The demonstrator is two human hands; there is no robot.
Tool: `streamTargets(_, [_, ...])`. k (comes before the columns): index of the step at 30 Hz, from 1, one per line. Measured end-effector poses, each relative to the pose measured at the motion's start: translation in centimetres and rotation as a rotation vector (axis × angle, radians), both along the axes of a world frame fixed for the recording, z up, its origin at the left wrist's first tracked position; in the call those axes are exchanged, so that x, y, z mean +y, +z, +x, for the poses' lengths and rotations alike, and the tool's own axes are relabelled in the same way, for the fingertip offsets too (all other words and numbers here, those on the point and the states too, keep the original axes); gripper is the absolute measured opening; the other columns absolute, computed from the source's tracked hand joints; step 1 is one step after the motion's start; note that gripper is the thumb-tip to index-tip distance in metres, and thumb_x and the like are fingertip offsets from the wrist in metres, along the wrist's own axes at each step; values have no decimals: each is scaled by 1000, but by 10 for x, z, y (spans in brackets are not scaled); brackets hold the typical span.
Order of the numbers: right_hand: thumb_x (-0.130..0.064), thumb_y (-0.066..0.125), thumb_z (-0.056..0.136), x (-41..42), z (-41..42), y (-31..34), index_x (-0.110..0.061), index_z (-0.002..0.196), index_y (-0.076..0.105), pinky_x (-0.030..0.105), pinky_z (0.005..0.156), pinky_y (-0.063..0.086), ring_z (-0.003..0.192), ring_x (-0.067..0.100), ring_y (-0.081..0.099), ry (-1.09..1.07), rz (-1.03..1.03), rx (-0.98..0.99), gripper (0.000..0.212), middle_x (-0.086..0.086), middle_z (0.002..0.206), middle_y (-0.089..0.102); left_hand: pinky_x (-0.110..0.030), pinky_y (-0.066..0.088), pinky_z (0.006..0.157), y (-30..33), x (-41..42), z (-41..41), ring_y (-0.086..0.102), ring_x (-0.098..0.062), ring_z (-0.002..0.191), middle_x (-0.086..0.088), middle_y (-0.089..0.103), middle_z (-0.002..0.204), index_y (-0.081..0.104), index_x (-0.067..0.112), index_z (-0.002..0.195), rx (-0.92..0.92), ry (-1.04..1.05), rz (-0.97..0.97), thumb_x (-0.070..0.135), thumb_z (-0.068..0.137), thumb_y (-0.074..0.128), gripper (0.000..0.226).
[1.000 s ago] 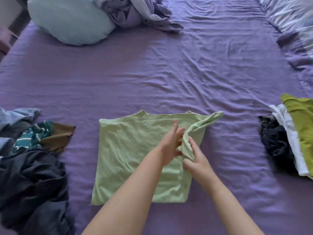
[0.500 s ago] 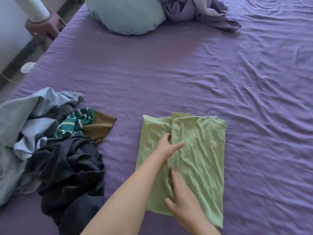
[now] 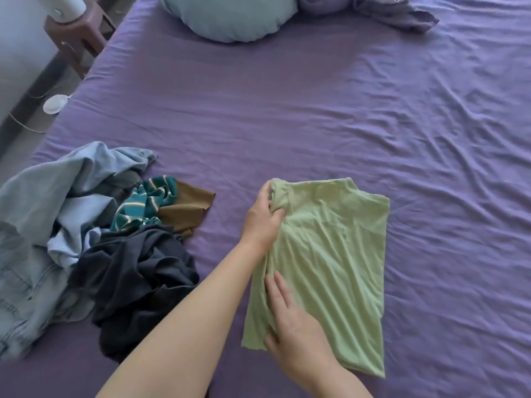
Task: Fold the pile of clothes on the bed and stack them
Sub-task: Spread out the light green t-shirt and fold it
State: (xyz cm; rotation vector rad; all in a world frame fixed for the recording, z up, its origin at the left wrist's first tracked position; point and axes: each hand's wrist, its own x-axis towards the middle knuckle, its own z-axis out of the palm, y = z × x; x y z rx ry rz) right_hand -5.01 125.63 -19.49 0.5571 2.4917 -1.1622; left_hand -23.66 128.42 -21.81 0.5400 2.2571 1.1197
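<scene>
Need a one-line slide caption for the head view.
Both hands grip a half-folded light green T-shirt on the purple bed, unfolded clothes piled left.

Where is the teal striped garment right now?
Head view, left side: the teal striped garment sits in the unfolded pile, between the brown cloth and pale blue clothing.

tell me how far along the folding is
In hand: the light green shirt is folded narrow; the left hand grips its top corner, the right hand its lower edge. Left: the unfolded pile beside it. No finished stack is in view.
</scene>
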Motion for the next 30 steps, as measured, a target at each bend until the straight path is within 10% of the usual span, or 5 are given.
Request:
streamTargets(6, [-7, 45, 83, -8, 14, -18, -33, 150, 15, 29, 100, 41, 132, 21, 43, 203, -199, -19, 77, -18, 156, -14, -30, 42, 88, -21, -37, -1, 58, -23, 105, 6, 58, 97, 38, 17, 143, 25, 207, -126, 18, 93, 56, 53])
streamTargets(11, [9, 69, 71, 28, 65, -24, -3, 120, 62, 38, 104, 41, 120, 33, 54, -340, 208, 206, 51, 12, 129, 57, -31, 44, 88, -20, -73, 44, 56, -21, 112, 1, 59, 116, 38, 19, 141, -78, 189, -280, 48, 84, 64, 69])
streamTargets(18, [-16, 69, 84, 40, 102, -28, -3, 139, 39, 35, 99, 36, 121, 28, 47, -997, -3, -134, 64, 14, 135, 46, -38, 49, 85, -12, -109, 112, 58, -27, 103, -5, 61, 112, 50, 10, 115, -268, 231, -481, 44, 79, 72, 54])
streamTargets(23, [-17, 62, 88, 45, 120, -24, -2, 81, 58, 33, 58, 35, 74, 23, 51, -1077, -191, -115, 17, 6, 73, 58, -43, 58, 78, 7, -124, 137, 66, -26, 91, -11, 67, 105, 61, 7, 100, -513, 431, -248, 28, 84, 72, 28])
streamTargets(30, [-16, 59, 91, 51, 186, 3, -12, 83, 60, 32, 58, 54, 76, 19, 61, -1227, -485, -5, 9, 6, 84, 63, -29, 55, 48, 44, -135, 204, 66, -18, 76, -7, 66, 96, 58, 9, 103, -726, 470, -114, 22, 92, 63, 18])
